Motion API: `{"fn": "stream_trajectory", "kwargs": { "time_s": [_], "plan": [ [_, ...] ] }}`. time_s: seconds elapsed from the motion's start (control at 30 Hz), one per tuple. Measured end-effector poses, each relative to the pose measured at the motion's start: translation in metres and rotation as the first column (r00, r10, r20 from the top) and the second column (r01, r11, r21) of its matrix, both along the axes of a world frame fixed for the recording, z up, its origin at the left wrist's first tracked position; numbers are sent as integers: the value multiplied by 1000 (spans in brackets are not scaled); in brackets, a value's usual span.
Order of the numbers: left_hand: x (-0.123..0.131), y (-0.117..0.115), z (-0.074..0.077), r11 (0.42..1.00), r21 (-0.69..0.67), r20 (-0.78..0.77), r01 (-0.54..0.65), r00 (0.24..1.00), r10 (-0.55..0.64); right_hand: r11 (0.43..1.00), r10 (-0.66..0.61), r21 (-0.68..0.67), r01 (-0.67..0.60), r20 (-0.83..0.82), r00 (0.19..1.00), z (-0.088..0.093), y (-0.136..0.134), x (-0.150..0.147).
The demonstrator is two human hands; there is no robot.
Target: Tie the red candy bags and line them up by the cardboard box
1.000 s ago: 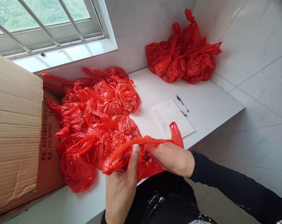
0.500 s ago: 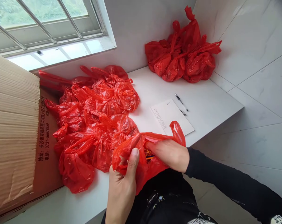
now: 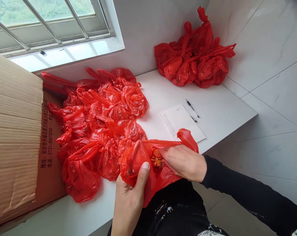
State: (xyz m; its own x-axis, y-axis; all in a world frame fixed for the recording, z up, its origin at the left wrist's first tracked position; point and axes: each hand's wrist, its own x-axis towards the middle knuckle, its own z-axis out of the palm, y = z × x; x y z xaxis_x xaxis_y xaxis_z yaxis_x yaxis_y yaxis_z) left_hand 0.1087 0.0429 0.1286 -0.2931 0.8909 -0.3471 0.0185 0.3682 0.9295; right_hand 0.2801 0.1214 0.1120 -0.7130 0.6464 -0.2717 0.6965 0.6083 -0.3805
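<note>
Left hand gripping red bag by side; right hand at its mouth, grip unclear. Bag between hands, printed packet inside. Hard pull could tear bag.

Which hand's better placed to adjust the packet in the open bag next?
Probably the right hand: it's at the mouth of the red bag, right beside the printed packet. The left hand is occupied gripping the bag's plastic.

Crumpled red plastic bag, mouth open; inside, seemingly tilted, a red packet with yellow print.
</note>
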Motion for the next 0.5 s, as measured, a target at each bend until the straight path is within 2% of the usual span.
{"fn": "stream_trajectory", "kwargs": {
  "time_s": [0.07,0.23,0.3,0.43,0.5],
  "plan": [
    [1,-2,0,1000,-10,-9,-7,1000,7,999,0,35,-1,11,1000,3,0,3],
    [-1,-4,-7,995,23,28,99,995,-100,991,-89,100,86,21,996,3,0,1],
    [-2,-4,-8,997,11,15,74,997,-75,992,-107,76,103,53,993,5,1,-1],
    [-3,-2,-6,999,15,-16,44,999,-43,998,28,-64,-20,127,992,14,2,0],
    [-3,-2,-4,999,27,-48,45,998,-44,995,67,-81,-57,133,989,14,2,0]
  ]
}}
